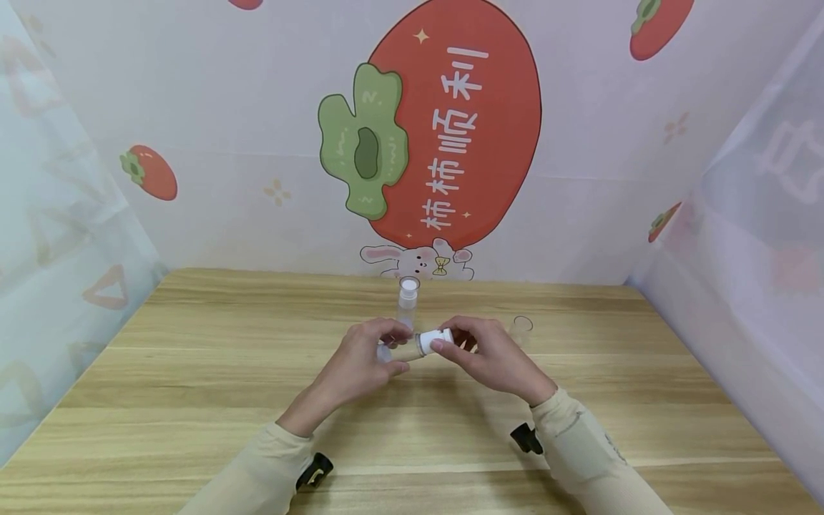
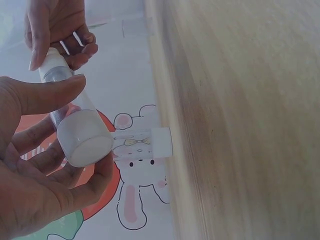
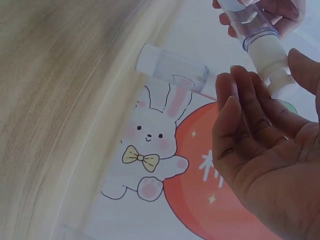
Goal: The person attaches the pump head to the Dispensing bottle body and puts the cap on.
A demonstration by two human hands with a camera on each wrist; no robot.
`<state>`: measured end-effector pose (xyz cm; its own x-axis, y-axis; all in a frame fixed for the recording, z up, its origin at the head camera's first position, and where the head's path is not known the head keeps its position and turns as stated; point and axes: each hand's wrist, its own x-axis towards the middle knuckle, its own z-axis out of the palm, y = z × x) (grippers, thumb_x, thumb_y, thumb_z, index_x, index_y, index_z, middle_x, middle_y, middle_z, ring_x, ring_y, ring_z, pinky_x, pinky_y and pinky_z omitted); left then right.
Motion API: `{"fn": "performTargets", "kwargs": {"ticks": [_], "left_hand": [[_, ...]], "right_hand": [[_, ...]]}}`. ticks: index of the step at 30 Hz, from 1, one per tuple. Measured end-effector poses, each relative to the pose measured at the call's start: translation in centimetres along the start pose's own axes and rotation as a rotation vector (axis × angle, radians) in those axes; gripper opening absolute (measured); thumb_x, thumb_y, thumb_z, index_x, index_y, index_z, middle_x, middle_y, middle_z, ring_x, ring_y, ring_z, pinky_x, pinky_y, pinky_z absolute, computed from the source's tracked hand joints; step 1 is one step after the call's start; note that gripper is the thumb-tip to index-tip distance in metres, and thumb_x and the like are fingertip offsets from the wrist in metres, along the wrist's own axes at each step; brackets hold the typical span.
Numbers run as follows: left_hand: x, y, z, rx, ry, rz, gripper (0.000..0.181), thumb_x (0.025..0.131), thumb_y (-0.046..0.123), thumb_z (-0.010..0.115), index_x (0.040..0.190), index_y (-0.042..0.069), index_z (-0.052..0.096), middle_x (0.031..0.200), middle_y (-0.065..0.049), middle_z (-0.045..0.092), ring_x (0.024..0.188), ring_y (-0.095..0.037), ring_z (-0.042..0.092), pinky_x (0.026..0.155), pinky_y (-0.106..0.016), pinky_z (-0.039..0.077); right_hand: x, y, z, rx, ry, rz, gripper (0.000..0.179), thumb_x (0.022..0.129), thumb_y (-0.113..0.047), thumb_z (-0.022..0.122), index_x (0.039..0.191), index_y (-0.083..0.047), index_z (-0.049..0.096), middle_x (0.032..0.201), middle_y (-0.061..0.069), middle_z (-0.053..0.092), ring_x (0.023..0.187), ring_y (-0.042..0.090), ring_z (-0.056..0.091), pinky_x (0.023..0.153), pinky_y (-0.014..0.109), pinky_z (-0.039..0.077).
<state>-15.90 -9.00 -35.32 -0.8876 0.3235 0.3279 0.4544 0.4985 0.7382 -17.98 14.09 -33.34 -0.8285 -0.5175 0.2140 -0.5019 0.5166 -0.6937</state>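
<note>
A clear pump bottle [image 1: 407, 351] with a white top and a white base lies tilted between my two hands above the table. My left hand [image 1: 362, 357] grips its clear body, thumb on one side and fingers curled beneath; the white base [image 2: 86, 140] faces the left wrist camera. At the other end, my right hand [image 1: 491, 355] pinches the white pump top [image 3: 267, 57] between thumb and fingers. Just behind stands a second clear bottle [image 1: 407, 304] of similar look, upright on its white base [image 3: 147, 60].
On the wooden table [image 1: 193, 357], a clear cap [image 1: 522, 330] stands behind and right of my right hand. A printed cloth [image 1: 244, 214] with a persimmon and a rabbit hangs along the back edge, and pale sheets [image 1: 759, 286] close both sides.
</note>
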Motion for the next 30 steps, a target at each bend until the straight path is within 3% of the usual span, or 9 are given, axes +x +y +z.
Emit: {"fn": "performTargets", "kwargs": {"ticks": [6, 15, 22, 30], "left_hand": [[-0.09, 0.08, -0.08, -0.002, -0.006, 0.001, 0.037, 0.075, -0.006, 0.086, 0.108, 0.002, 0.071, 0.101, -0.008, 0.07, 0.092, -0.031, 0.066, 0.086, -0.047, 0.054], [-0.18, 0.11, -0.05, -0.009, -0.008, -0.006, 0.037, 0.075, -0.005, 0.086, 0.108, 0.004, 0.071, 0.102, -0.008, 0.07, 0.094, -0.031, 0.066, 0.088, -0.048, 0.053], [-0.17, 0.03, -0.07, 0.002, -0.004, 0.004, 0.037, 0.074, -0.005, 0.086, 0.107, 0.004, 0.071, 0.102, -0.008, 0.071, 0.095, -0.031, 0.066, 0.088, -0.047, 0.053], [-0.17, 0.0, -0.04, 0.001, 0.0, 0.004, 0.037, 0.074, -0.005, 0.086, 0.107, 0.004, 0.072, 0.101, -0.007, 0.071, 0.093, -0.03, 0.066, 0.087, -0.047, 0.054]], "right_hand": [[0.02, 0.2, 0.27, 0.037, 0.054, -0.063, 0.025, 0.093, -0.018, 0.076, 0.116, -0.01, 0.068, 0.097, -0.005, 0.069, 0.082, 0.014, 0.064, 0.076, 0.033, 0.058], [0.0, 0.26, 0.25, 0.068, 0.043, -0.146, 0.019, 0.092, -0.018, 0.077, 0.11, -0.014, 0.071, 0.1, -0.007, 0.069, 0.082, 0.017, 0.064, 0.076, 0.032, 0.058], [-0.14, 0.24, -0.11, 0.041, 0.003, -0.149, 0.03, 0.088, -0.011, 0.081, 0.115, -0.012, 0.069, 0.103, -0.006, 0.068, 0.087, 0.018, 0.065, 0.077, 0.033, 0.058], [-0.14, 0.06, -0.11, 0.012, -0.015, -0.082, 0.019, 0.093, -0.017, 0.076, 0.111, -0.013, 0.07, 0.094, -0.008, 0.068, 0.082, 0.014, 0.064, 0.074, 0.032, 0.057]]}}
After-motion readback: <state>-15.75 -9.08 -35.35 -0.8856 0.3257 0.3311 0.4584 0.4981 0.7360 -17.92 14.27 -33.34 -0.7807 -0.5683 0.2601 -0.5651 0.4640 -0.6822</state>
